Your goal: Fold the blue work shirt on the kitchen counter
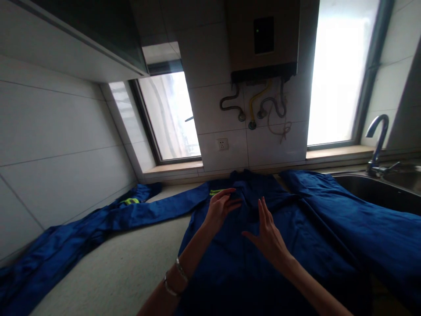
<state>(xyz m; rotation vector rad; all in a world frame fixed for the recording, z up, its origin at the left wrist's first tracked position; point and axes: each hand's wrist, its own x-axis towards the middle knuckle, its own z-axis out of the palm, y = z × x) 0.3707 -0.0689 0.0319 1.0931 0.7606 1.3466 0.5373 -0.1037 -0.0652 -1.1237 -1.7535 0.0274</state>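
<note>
White tiled walls close in a kitchen corner, with 2 bright windows (171, 116) at the far side and a boxy water heater (263, 39) mounted between them, its hoses (253, 107) dangling above a wall socket (222, 144). Below runs a pale speckled countertop (121, 267), and on it a blue garment (250, 245) lies spread flat, covering the middle and right of the surface. One long sleeve (82, 232) stretches away to the near left, carrying a yellow-green mark (129, 201); another such mark sits near the collar (240, 184) at the far middle. The left hand (221, 207), with 2 bracelets (174, 277) on its wrist, has its fingers curled and pinching the blue cloth just beside the collar. The right hand (268, 235) is open with fingers straight, holding nothing, hovering over or resting lightly on the chest of the garment; contact is unclear. At the far right a curved faucet (378, 140) stands over a steel sink (378, 188), which the garment's right part partly overlaps.
</note>
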